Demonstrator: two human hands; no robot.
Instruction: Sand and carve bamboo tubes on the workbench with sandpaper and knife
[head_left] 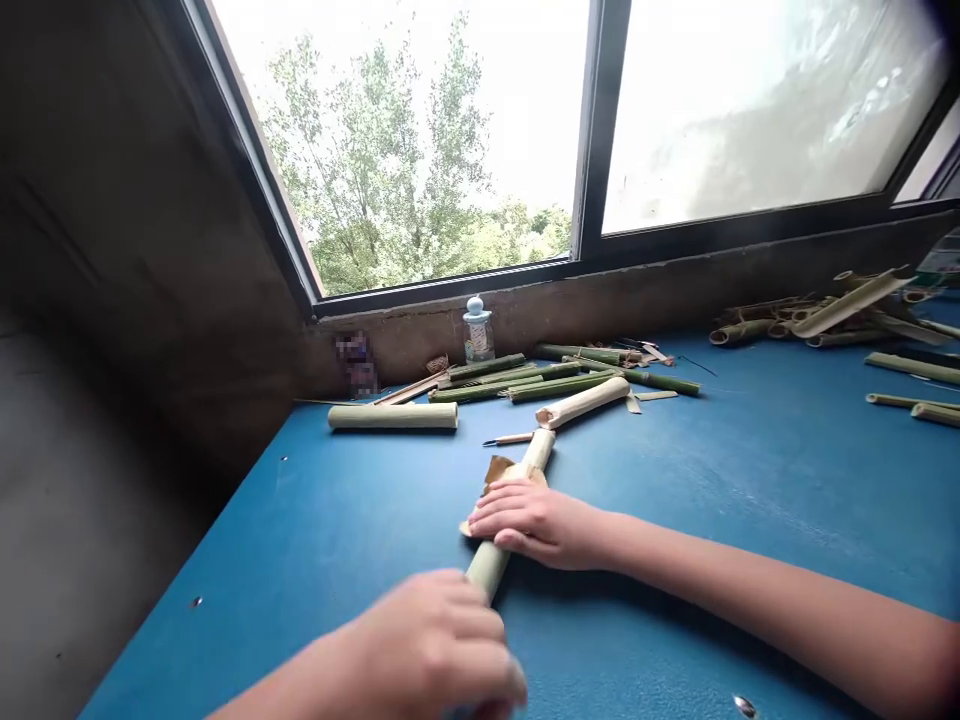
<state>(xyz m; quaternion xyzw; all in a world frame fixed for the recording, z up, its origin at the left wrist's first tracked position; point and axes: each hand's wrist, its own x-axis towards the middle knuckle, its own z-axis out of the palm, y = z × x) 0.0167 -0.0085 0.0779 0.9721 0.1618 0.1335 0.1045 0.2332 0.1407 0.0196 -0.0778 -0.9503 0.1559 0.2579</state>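
A pale, peeled bamboo tube (489,568) lies slantwise on the blue table, running away from me. My left hand (439,640) is closed at its near end, fingers curled and slightly blurred; the hand hides that end. Farther up, my right hand (525,515) lies across the tube. Its fingers press down on a curled tan sheet (497,468) that looks like sandpaper, wrapped over the bamboo. The tube's far end almost meets another peeled bamboo piece (585,402). A small pointed tool (508,440) with a dark tip rests close by.
One short bamboo tube (394,417) lies at the back left. Several green bamboo strips (525,380) are heaped below the window, near a small blue-topped jar (478,332). More cut bamboo (847,310) is piled at the far right. The blue table's (300,560) left edge shows.
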